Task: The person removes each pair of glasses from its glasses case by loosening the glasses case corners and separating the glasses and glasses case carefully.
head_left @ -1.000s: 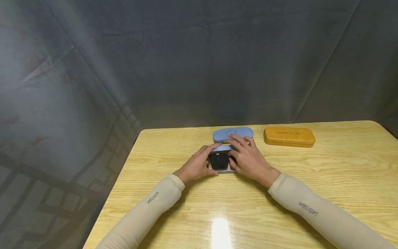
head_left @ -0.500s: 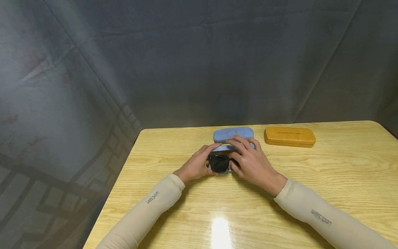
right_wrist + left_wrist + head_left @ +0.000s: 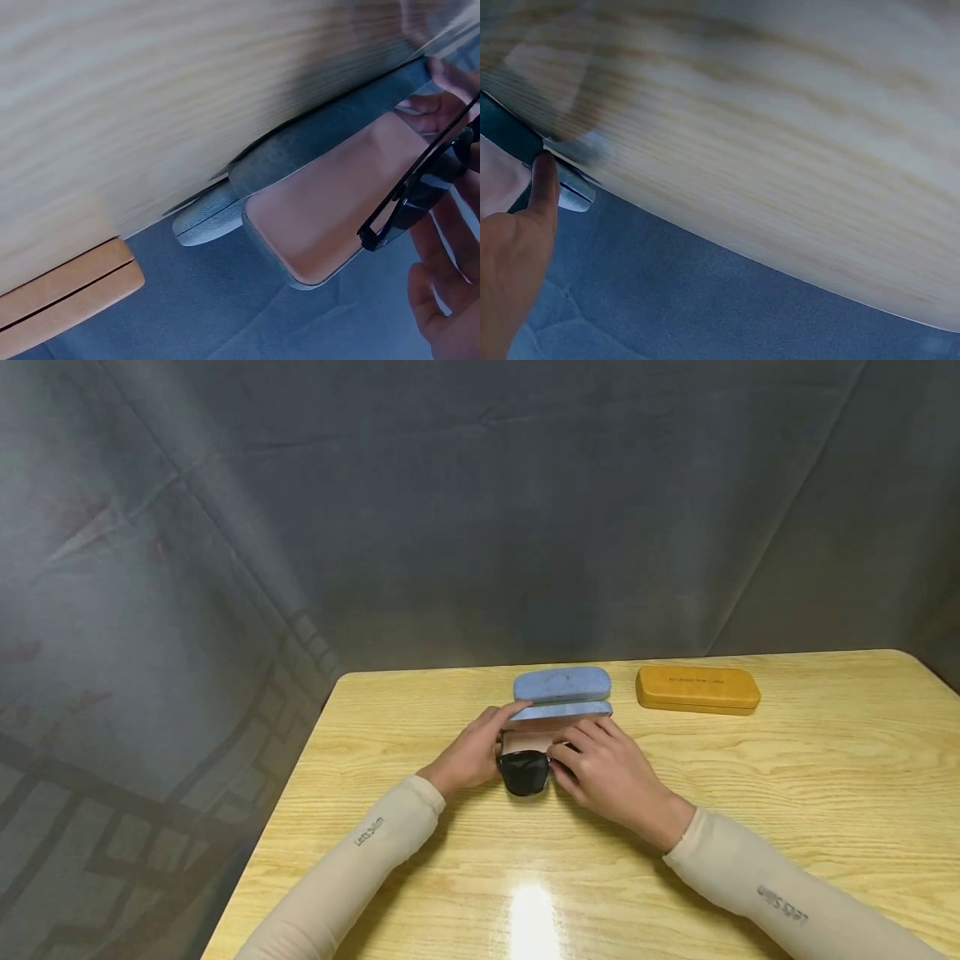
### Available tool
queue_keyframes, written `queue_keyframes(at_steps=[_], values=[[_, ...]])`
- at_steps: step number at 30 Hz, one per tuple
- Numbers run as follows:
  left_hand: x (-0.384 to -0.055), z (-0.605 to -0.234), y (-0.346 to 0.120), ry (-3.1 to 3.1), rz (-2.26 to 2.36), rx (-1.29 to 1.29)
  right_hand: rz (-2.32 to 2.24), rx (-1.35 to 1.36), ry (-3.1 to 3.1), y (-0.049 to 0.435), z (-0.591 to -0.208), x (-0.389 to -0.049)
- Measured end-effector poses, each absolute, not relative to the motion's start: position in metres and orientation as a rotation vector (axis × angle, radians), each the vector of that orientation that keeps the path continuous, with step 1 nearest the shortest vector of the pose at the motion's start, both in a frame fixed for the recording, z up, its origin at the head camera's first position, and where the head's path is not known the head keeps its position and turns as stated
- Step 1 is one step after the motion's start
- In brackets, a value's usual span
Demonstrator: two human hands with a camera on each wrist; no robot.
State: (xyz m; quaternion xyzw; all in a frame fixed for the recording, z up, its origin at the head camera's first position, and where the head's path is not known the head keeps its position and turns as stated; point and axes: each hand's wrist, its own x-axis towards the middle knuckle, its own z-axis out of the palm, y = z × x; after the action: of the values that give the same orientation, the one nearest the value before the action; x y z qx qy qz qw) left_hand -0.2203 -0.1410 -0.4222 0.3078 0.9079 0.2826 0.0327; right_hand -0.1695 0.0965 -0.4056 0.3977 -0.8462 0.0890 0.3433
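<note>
Dark sunglasses (image 3: 524, 772) are pinched in my right hand (image 3: 611, 772), raised at the near side of an open blue glasses case (image 3: 567, 712). In the right wrist view the sunglasses (image 3: 429, 184) hang in front of the case's pink lining (image 3: 330, 199). My left hand (image 3: 471, 753) grips the left end of that case, its index finger up by the lid; the thumb is hidden in the head view. The left wrist view has this hand (image 3: 517, 251) at the case's edge. Right behind the open case lies a closed blue glasses case (image 3: 562, 683).
A closed mustard-yellow glasses case (image 3: 697, 687) lies to the right, near the back edge of the wooden table (image 3: 420, 893). A grey cloth (image 3: 525, 527) hangs behind the table and along its left side.
My right hand has lifted the sunglasses out of the open case and drawn them towards me. My left hand has stayed at the case's left end.
</note>
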Motion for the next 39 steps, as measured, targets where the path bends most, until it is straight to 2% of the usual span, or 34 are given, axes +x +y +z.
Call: queue_keyframes(at_steps=[39], values=[[-0.221, -0.423, -0.141, 2.737, 0.910, 0.838, 0.329, 1.135, -2.288, 0.069, -0.413, -0.134]])
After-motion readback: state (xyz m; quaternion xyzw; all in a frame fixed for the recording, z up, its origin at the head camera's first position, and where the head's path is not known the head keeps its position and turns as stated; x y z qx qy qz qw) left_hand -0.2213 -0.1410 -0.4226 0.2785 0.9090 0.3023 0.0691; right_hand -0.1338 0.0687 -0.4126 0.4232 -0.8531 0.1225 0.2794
